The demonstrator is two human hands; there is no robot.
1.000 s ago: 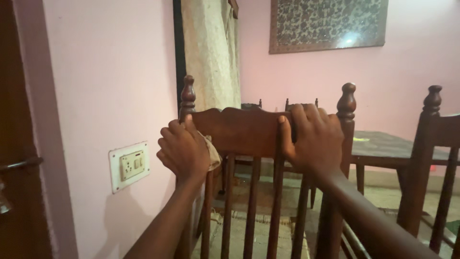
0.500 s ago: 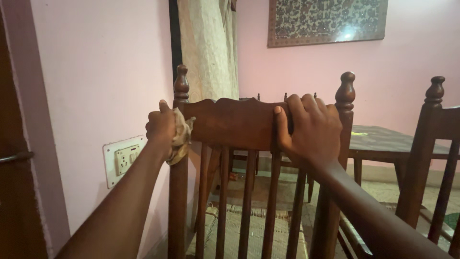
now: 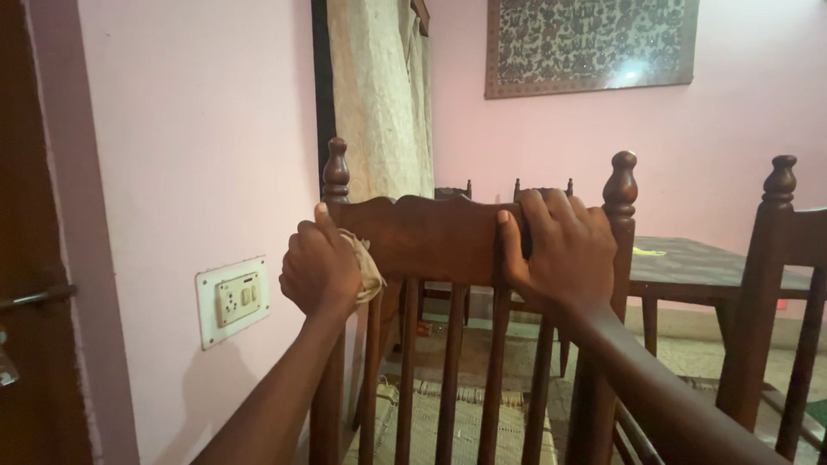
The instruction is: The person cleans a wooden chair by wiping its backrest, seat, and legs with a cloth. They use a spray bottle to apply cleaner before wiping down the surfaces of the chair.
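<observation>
A pink-walled room with a patterned floor holds dark wooden furniture. Nearest the camera stands a wooden chair (image 3: 431, 237), its back facing the person and its left post close to the wall. The left hand (image 3: 320, 269) is closed around a crumpled pale cloth (image 3: 369, 269), pressing it against the left post just below the turned knob, where the top rail begins. The right hand (image 3: 564, 250) is wrapped firmly over the right end of the top rail, fingers curled across the front and thumb behind, steadying the chair.

Judging by where the cloth sits, the wiping is at the upper left corner of the chair back; the spindles below and the right post show no cloth near them, so most of the frame appears not yet reached. No difference in shine or dust can be made out on the wood.

On the wall to the left sits a white switch plate (image 3: 233, 300). Beyond the chair are a dark table (image 3: 698, 267), a second chair (image 3: 780, 284) at the right, a cream curtain (image 3: 379, 95) and a framed patterned hanging (image 3: 590, 43).
</observation>
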